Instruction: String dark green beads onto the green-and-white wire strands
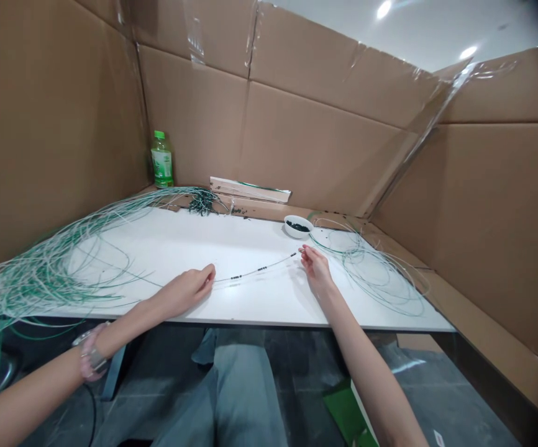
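Note:
A thin pale cord (248, 273) with small dark beads on it in separate groups stretches between my two hands above the white tabletop. My left hand (194, 287) is closed on its left part near the table's front. Toward the right, my right hand (314, 264) pinches the other end between thumb and fingertips, higher up the table. Just behind that hand stands a white bowl (298, 234) with many small dark beads inside. Whether a loose bead is also between my right fingertips is too small to tell.
A large bundle of green and white cords (59, 261) spreads over the left side. More loose cords (381, 273) curl at the right. A dark green clump (201, 202), a cardboard strip (250, 190) and a green bottle (161, 160) line the back. Cardboard walls (320, 143) enclose the table.

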`<state>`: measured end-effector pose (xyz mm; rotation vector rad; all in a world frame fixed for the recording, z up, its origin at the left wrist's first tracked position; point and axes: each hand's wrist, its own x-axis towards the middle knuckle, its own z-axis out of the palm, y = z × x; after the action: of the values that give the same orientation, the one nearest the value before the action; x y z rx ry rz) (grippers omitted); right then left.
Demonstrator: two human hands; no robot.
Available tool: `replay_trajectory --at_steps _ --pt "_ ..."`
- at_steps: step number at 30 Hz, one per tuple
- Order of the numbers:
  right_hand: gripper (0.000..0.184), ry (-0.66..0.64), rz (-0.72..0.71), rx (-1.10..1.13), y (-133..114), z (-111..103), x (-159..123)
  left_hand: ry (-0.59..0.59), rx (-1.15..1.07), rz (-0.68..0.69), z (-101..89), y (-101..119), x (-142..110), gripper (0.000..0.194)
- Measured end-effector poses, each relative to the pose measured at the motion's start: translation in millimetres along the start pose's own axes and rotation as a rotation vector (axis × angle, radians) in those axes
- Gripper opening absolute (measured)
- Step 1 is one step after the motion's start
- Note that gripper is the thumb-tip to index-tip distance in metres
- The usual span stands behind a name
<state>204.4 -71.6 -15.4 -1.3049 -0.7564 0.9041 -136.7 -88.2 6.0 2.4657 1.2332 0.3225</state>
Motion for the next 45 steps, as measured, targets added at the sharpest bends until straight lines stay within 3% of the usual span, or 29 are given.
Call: replay_trajectory --at_steps 4,7,11,14,17,19,20,22,33,45 --pt "0.027 -0.033 -0.030 -0.100 1.7 1.0 -0.5 -0.066 0.027 0.012 -8.3 6.2 2.0 0.027" --pt "0.026 -0.037 -0.097 -0.245 -2.9 -9.9 -0.6 -0.076 0.019 0.035 -11.5 7.5 6.5 0.033" --pt "0.032 0.004 -0.380 -0.470 -17.5 -14.9 -18.2 -0.088 -0.020 0.027 -9.1 2.2 9.0 0.032" --pt "0.034 -0.152 -0.635 -0.635 -18.7 18.6 -50.4 -0.097 -0.049 0.033 -5.9 -2.3 8.4 0.032" --pt "0.022 -0.535 -0.796 -0.809 -6.9 71.6 -80.0 -0.103 -0.079 0.048 -4.4 -5.2 9.2 0.032" --pt "0.011 -0.698 -0.859 -0.899 2.4 98.4 -89.5 -0.111 -0.108 0.056 -4.7 -6.4 10.2 0.031" --pt "0.006 -0.735 -0.884 -0.937 6.0 106.3 -91.0 -0.118 -0.119 0.061 -5.3 -6.9 10.5 0.031" --pt "0.014 -0.766 -0.923 -0.997 10.6 110.7 -89.3 -0.126 -0.128 0.070 -7.1 -8.2 9.7 0.031" --pt "0.012 -0.644 -0.910 -1.059 2.6 47.7 -47.5 -0.112 -0.101 0.054 -26.1 -41.1 -5.3 0.036" --pt "0.012 -0.691 -0.844 -1.032 -2.7 16.1 -23.5 -0.107 -0.063 0.043 -33.2 -47.5 -6.3 0.038"
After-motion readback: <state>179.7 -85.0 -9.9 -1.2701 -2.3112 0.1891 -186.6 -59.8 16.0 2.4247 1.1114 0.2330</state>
